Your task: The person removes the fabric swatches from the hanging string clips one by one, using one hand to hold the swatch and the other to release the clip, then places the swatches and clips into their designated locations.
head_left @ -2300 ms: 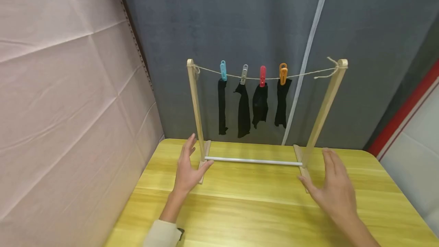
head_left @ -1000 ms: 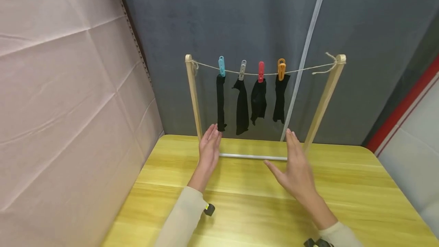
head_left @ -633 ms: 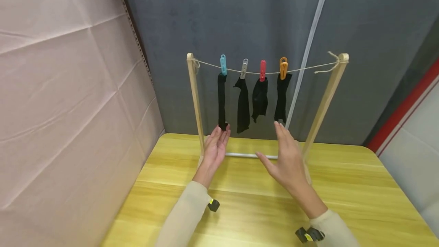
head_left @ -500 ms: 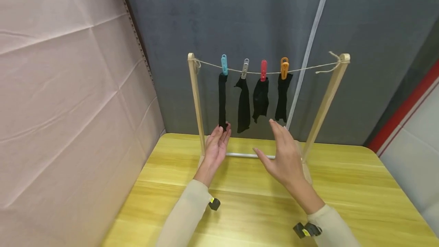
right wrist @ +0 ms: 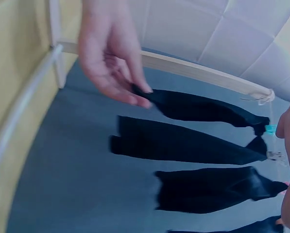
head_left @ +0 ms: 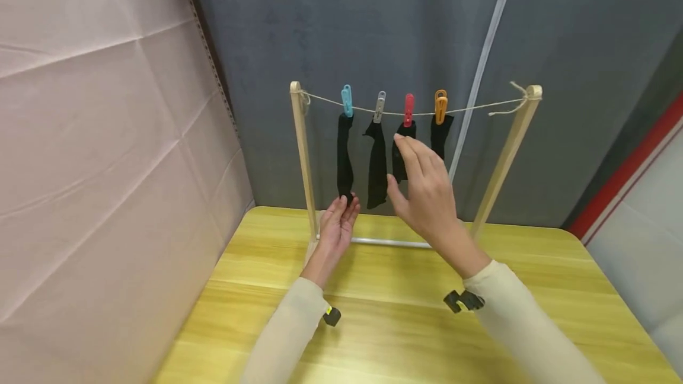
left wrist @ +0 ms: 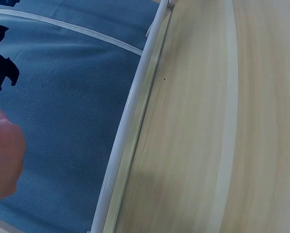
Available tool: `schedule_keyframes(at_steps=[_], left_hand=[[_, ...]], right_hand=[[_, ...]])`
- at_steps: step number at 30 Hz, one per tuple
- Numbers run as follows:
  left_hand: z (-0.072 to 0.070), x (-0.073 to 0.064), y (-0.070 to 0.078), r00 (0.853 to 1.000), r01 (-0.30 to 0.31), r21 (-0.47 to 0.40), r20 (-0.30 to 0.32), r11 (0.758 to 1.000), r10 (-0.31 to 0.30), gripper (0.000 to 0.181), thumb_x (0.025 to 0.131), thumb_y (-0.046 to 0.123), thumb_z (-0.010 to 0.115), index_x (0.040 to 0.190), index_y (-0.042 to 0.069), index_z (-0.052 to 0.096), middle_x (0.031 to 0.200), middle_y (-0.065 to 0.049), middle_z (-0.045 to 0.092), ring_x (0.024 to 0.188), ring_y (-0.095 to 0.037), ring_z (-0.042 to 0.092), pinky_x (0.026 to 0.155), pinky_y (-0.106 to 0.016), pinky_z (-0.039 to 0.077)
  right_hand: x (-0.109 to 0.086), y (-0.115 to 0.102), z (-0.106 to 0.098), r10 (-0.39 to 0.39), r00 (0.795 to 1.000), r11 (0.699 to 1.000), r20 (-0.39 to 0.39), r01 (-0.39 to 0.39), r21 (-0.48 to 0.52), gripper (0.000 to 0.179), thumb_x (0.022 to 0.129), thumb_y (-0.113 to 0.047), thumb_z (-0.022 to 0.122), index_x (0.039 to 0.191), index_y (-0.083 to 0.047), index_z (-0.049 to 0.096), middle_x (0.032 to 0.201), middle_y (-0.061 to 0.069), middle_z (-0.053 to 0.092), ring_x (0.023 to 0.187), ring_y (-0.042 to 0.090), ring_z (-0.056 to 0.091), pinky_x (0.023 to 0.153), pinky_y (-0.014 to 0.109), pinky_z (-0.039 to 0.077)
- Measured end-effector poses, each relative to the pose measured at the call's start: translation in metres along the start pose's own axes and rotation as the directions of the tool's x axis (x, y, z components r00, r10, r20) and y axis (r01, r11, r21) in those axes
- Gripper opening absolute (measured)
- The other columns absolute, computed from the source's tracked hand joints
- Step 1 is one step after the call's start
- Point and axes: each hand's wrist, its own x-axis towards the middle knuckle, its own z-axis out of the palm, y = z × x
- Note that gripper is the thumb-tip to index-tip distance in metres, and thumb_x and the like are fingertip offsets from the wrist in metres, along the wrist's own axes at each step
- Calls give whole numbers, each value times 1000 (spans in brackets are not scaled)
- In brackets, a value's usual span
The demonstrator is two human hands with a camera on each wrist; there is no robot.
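Black cloth strips hang from a string, each under a plastic clothespin. My left hand (head_left: 334, 231) pinches the lower end of the leftmost strip (head_left: 344, 156), which hangs from the blue clothespin (head_left: 347, 101); the right wrist view shows thumb and fingers closed on the cloth's tip. My right hand (head_left: 428, 197) is raised before the strips, fingers loosely bent, thumb apart, nothing held. It partly covers the strips under the red clothespin (head_left: 408, 109) and the orange clothespin (head_left: 440, 107). Between these and the blue one, a grey clothespin (head_left: 379, 107) holds another strip (head_left: 377, 165).
Two wooden posts, the left post (head_left: 303, 159) and the right post (head_left: 504, 165), carry the string (head_left: 480, 106). A white rod (head_left: 392, 243) joins them low down. The frame stands on a yellow wood-grain table (head_left: 384, 325), before a grey curtain (head_left: 331, 22).
My left hand has come in from the left post and taken the leftmost strip's lower end. My right hand has moved left and up from beside the right post to the hanging strips.
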Motion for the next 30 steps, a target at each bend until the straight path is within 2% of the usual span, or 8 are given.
schedule_keyframes(at_steps=[4, 9, 15, 18, 20, 24, 30], left_hand=[[-1, -2, 2, 1000, -1, 12, 1, 1000, 1, 16, 110, 11, 56, 111, 7, 70, 110, -5, 77, 93, -10, 79, 92, -23, 64], [0, -3, 1, 1000, -10, 22, 0, 1000, 10, 17, 110, 11, 54, 110, 8, 71, 110, -5, 75, 94, -10, 78, 92, -22, 63], [3, -3, -3, 1000, -8, 35, 10, 999, 8, 16, 111, 10, 54, 111, 9, 70, 110, -4, 75, 95, -10, 77, 93, -22, 63], [1, -4, -5, 1000, -8, 38, -10, 999, 8, 15, 110, 10, 55, 110, 9, 70, 109, -4, 75, 94, -10, 77, 93, -22, 63], [0, -4, -6, 1000, -12, 39, -22, 999, 13, 16, 110, 10, 55, 109, 9, 71, 108, -4, 76, 94, -10, 77, 93, -23, 63], [0, -3, -6, 1000, -19, 47, -22, 999, 20, 17, 110, 10, 55, 106, 11, 72, 108, -3, 76, 94, -11, 77, 93, -23, 63], [3, -1, -6, 1000, -13, 58, 2, 998, 13, 16, 110, 12, 56, 105, 12, 72, 107, -2, 75, 95, -10, 77, 94, -23, 63]], right_hand=[[27, -2, -2, -45, 999, 999, -5, 44, -27, 63, 97, -15, 71, 155, -3, 50, 150, 19, 61, 141, 37, 55, 122, 52, 44], [61, -1, -6, -94, 996, 993, 0, 94, -67, 58, 100, -21, 73, 152, -3, 54, 146, 18, 65, 137, 37, 58, 121, 51, 46], [94, -5, -2, -128, 988, 986, 82, 136, -97, 51, 101, -19, 68, 149, -3, 57, 141, 17, 67, 133, 36, 60, 119, 50, 47], [105, -11, 4, -125, 983, 987, 132, 136, -83, 48, 99, -14, 65, 146, -2, 60, 139, 16, 68, 132, 36, 61, 119, 48, 48], [112, -15, 8, -116, 979, 987, 168, 132, -88, 48, 100, -17, 66, 145, -1, 60, 139, 16, 68, 132, 36, 61, 120, 47, 47], [127, -15, 13, -74, 974, 984, 212, 107, -144, 55, 103, -35, 68, 146, -3, 59, 141, 14, 68, 134, 34, 59, 120, 47, 47], [147, -11, 20, 1, 961, 961, 276, 76, -267, 62, 104, -57, 58, 142, -8, 62, 138, 12, 69, 130, 32, 58, 113, 48, 49]])
